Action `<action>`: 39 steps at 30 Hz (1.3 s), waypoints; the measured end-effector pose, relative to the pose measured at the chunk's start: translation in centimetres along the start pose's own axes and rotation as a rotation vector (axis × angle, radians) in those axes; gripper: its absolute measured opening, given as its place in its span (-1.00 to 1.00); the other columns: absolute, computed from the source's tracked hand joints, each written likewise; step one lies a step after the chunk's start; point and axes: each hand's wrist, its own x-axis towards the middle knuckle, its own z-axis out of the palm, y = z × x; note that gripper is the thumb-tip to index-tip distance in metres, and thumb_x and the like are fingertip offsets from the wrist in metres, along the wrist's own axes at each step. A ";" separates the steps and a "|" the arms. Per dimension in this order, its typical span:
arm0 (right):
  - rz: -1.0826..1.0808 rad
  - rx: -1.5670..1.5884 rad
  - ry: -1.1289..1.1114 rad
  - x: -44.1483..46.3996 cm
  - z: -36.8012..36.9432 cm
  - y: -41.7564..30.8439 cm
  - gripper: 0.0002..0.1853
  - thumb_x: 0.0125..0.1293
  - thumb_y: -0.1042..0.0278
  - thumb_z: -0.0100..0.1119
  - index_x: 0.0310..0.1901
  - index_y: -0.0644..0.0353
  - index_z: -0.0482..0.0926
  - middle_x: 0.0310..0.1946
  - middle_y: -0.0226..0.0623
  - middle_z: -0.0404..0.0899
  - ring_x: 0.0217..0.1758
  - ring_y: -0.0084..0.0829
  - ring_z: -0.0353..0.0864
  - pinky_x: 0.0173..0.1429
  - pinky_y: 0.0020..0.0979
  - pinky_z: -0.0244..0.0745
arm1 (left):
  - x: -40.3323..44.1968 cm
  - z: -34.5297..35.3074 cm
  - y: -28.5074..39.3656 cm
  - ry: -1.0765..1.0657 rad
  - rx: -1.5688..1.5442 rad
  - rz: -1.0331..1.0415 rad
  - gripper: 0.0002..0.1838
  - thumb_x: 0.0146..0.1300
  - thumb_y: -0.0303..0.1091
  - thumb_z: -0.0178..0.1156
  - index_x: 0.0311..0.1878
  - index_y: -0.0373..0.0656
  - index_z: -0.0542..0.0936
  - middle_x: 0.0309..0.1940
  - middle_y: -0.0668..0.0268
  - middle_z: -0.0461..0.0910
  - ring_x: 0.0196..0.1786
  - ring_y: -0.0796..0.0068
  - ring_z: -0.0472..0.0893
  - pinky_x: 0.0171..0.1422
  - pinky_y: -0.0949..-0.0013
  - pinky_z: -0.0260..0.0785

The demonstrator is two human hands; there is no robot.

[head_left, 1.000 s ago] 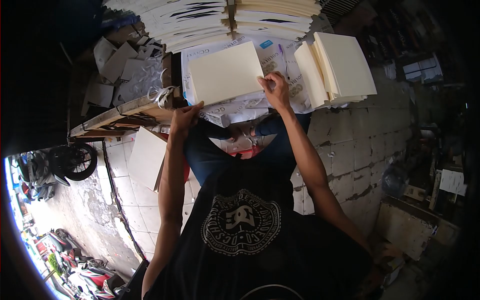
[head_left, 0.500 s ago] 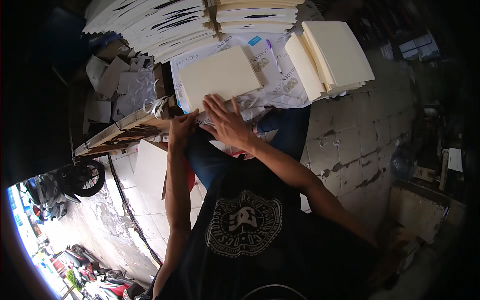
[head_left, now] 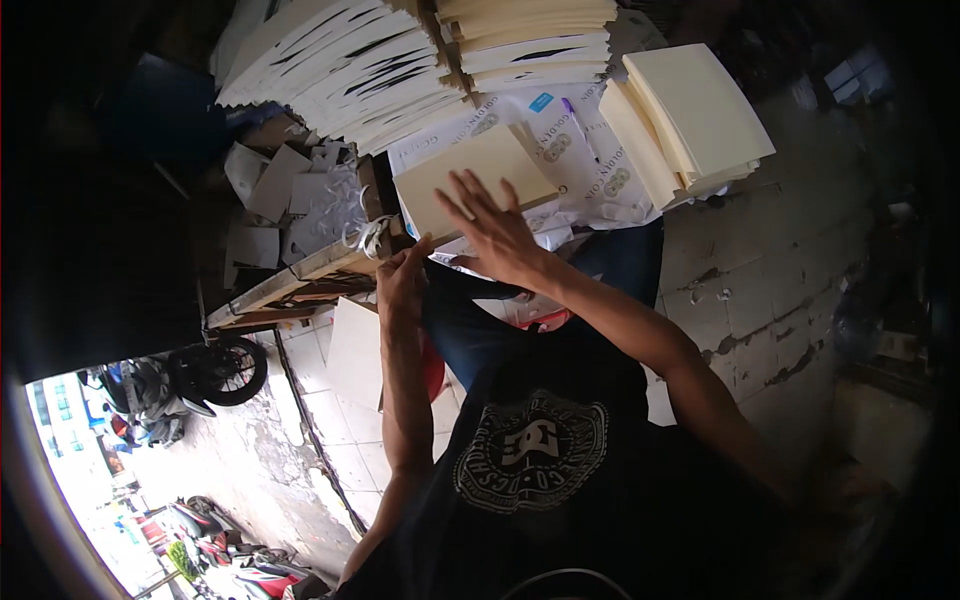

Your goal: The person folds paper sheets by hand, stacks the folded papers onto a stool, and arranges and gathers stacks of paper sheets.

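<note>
A flat cream cardboard piece [head_left: 500,158] lies on a printed white sheet covering the table. My left hand [head_left: 404,278] is closed at its near left corner, with thumb and fingertips pinching the edge. My right hand [head_left: 495,228] is spread over the near part of the cardboard, fingers apart and slightly blurred. Whether its palm presses down or hovers, I cannot tell. A purple pen [head_left: 580,130] lies on the printed sheet [head_left: 553,148], to the right of the cardboard.
Tall stacks of folded cream cardboard [head_left: 350,75] stand at the back, beside another stack [head_left: 535,45]. A thick folded pile [head_left: 700,115] rests at the table's right. Paper scraps [head_left: 325,215] fill a space at left, behind a wooden edge [head_left: 290,285]. Motorbikes [head_left: 225,550] are outside, lower left.
My right hand has slid farther onto the cardboard, its fingers more spread. My left hand stays at the same corner. The camera view has shifted, so everything appears farther right and lower.
</note>
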 end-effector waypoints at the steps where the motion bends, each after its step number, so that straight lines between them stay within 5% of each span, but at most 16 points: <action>1: -0.067 0.002 0.071 0.8 2.4 -0.3 -0.18 0.10 0.17 0.37 0.39 0.15 0.24 0.37 -0.08 0.28 0.49 -0.19 0.18 0.43 0.10 -0.02 | -0.5 0.3 0.2 0.001 -0.130 0.036 -0.71 0.28 -0.09 0.30 -0.30 -0.15 0.62 -0.65 0.59 0.35 -0.64 0.79 0.25 -0.56 0.61 0.05; 2: -0.071 0.142 0.007 2.4 3.5 -0.1 -0.45 0.15 0.32 0.29 0.21 0.18 0.44 0.14 -0.12 0.54 0.27 -0.21 0.49 0.31 -0.10 0.28 | -1.1 0.7 0.4 -0.002 -0.257 0.069 -0.70 0.30 -0.07 0.29 -0.27 -0.14 0.61 -0.61 0.57 0.38 -0.61 0.78 0.29 -0.52 0.61 0.09; 4: -0.030 0.338 0.182 4.4 0.5 -1.4 -0.63 0.16 0.44 0.26 0.03 0.22 0.53 -0.07 -0.09 0.64 0.01 -0.18 0.65 0.04 -0.28 0.51 | -2.4 1.4 0.4 0.000 -0.380 0.028 -0.55 0.43 0.07 0.06 0.04 -0.16 0.50 -0.19 0.42 0.51 -0.17 0.63 0.44 -0.11 0.41 0.26; 6: 0.092 0.628 0.499 5.0 -2.3 -2.4 -0.72 0.22 0.52 0.22 -0.02 0.26 0.51 -0.18 -0.06 0.64 -0.17 -0.12 0.68 -0.18 -0.31 0.58 | -2.4 2.3 -1.4 0.063 -0.171 0.076 -0.37 0.39 0.09 0.09 0.25 -0.29 0.37 0.04 0.21 0.49 0.05 0.36 0.50 0.13 0.24 0.32; 7: 0.107 0.706 0.644 5.2 -4.6 -2.5 -0.75 0.29 0.48 0.20 -0.03 0.30 0.49 -0.28 -0.08 0.62 -0.25 -0.26 0.72 -0.24 -0.38 0.59 | -2.0 2.6 -2.3 0.030 -0.156 0.086 -0.33 0.40 0.10 0.08 0.30 -0.30 0.30 0.13 0.15 0.43 0.13 0.28 0.47 0.23 0.18 0.27; 8: 0.359 0.754 0.516 4.6 -7.0 -2.4 -0.72 0.34 0.41 0.19 0.02 0.31 0.46 -0.32 -0.10 0.63 -0.26 -0.44 0.72 -0.21 -0.47 0.59 | -1.7 3.1 -2.9 -0.004 -0.147 0.093 -0.28 0.40 0.11 0.07 0.35 -0.32 0.24 0.22 0.09 0.38 0.21 0.20 0.43 0.32 0.11 0.22; 10: 0.402 1.030 0.672 4.3 -7.4 -0.1 -0.67 0.35 0.37 0.21 0.06 0.31 0.44 -0.30 -0.13 0.65 -0.21 -0.52 0.69 -0.18 -0.51 0.59 | -1.7 4.9 -1.5 -0.097 -0.203 0.195 -0.47 0.43 0.04 0.06 0.20 -0.25 0.42 -0.01 0.16 0.55 0.07 0.28 0.56 0.14 0.21 0.43; 13: 0.332 0.755 0.829 1.1 -8.2 4.7 -0.57 0.25 0.30 0.30 0.09 0.29 0.44 -0.20 -0.06 0.65 -0.22 -0.19 0.68 -0.08 -0.28 0.55 | -0.6 5.1 -0.6 -0.094 -0.134 0.269 -0.68 0.37 -0.08 0.20 -0.05 -0.15 0.52 -0.33 0.39 0.58 -0.32 0.55 0.61 -0.36 0.53 0.46; 16: 0.321 0.130 1.010 -4.8 -13.3 9.9 -0.49 0.20 0.26 0.34 0.14 0.24 0.44 -0.01 -0.06 0.59 0.08 -0.06 0.56 0.20 -0.21 0.41 | 2.2 3.5 -2.3 -0.153 -0.014 0.138 -0.66 0.36 -0.13 0.22 0.01 -0.19 0.52 -0.21 0.33 0.58 -0.22 0.58 0.59 -0.28 0.50 0.47; 20: 0.805 -0.531 1.125 -12.1 -19.7 18.4 -0.45 0.21 0.06 0.31 0.19 0.08 0.46 0.05 -0.18 0.56 0.10 -0.07 0.53 0.24 0.10 0.28 | 4.7 0.8 -5.4 -0.184 0.019 0.112 -0.69 0.37 -0.22 0.21 0.04 -0.22 0.53 -0.17 0.33 0.58 -0.21 0.57 0.58 -0.19 0.50 0.45; 23: 0.960 -0.478 1.097 -16.0 -19.3 24.8 -0.54 0.22 0.01 0.28 0.08 0.06 0.57 -0.02 -0.22 0.63 0.07 -0.05 0.56 0.25 0.26 0.18 | 4.4 1.2 -4.4 -0.144 0.004 0.054 -0.65 0.33 -0.26 0.25 0.06 -0.27 0.50 -0.24 0.28 0.61 -0.32 0.52 0.62 -0.35 0.50 0.43; 25: 0.990 -0.233 1.074 -16.6 -19.7 26.1 -0.61 0.22 0.00 0.28 -0.03 0.07 0.63 -0.08 -0.23 0.67 0.06 -0.08 0.59 0.26 0.14 0.25 | 3.5 0.8 -3.3 -0.063 0.114 0.006 -0.64 0.30 -0.23 0.29 0.03 -0.25 0.50 -0.27 0.29 0.61 -0.38 0.52 0.62 -0.46 0.53 0.39; 29: 0.779 -0.041 1.256 -16.6 -20.8 27.3 -0.62 0.22 -0.06 0.28 -0.18 0.10 0.69 -0.20 -0.22 0.72 0.00 -0.14 0.66 0.19 -0.15 0.44 | 0.7 -0.9 -2.0 0.184 0.427 0.394 -0.58 0.28 -0.14 0.31 0.03 -0.26 0.52 -0.29 0.32 0.60 -0.40 0.61 0.55 -0.43 0.55 0.36; 32: 0.733 -0.329 1.061 -16.3 -22.6 27.9 -0.59 0.21 -0.10 0.29 -0.14 0.10 0.68 -0.22 -0.22 0.72 -0.06 -0.22 0.70 0.02 -0.33 0.55 | -2.5 -1.1 1.4 0.165 0.332 0.428 -0.52 0.34 -0.15 0.24 0.15 -0.31 0.46 -0.32 0.34 0.55 -0.32 0.63 0.52 -0.37 0.55 0.38; 36: 0.940 0.125 0.719 -16.7 -21.7 32.4 -0.53 0.20 -0.16 0.29 -0.20 0.15 0.70 -0.28 -0.22 0.73 -0.12 -0.26 0.72 -0.06 -0.32 0.55 | -5.3 -0.2 4.1 0.245 0.243 0.471 -0.50 0.37 -0.13 0.19 0.20 -0.31 0.44 -0.28 0.35 0.56 -0.24 0.62 0.52 -0.17 0.53 0.37; 39: 0.932 0.004 0.828 -16.2 -22.1 32.5 -0.49 0.18 -0.20 0.29 -0.24 0.19 0.71 -0.37 -0.27 0.72 -0.19 -0.35 0.72 -0.11 -0.36 0.55 | -5.7 -1.1 3.8 0.238 0.216 0.444 -0.54 0.38 -0.16 0.18 0.18 -0.30 0.46 -0.25 0.35 0.58 -0.24 0.62 0.52 -0.15 0.55 0.35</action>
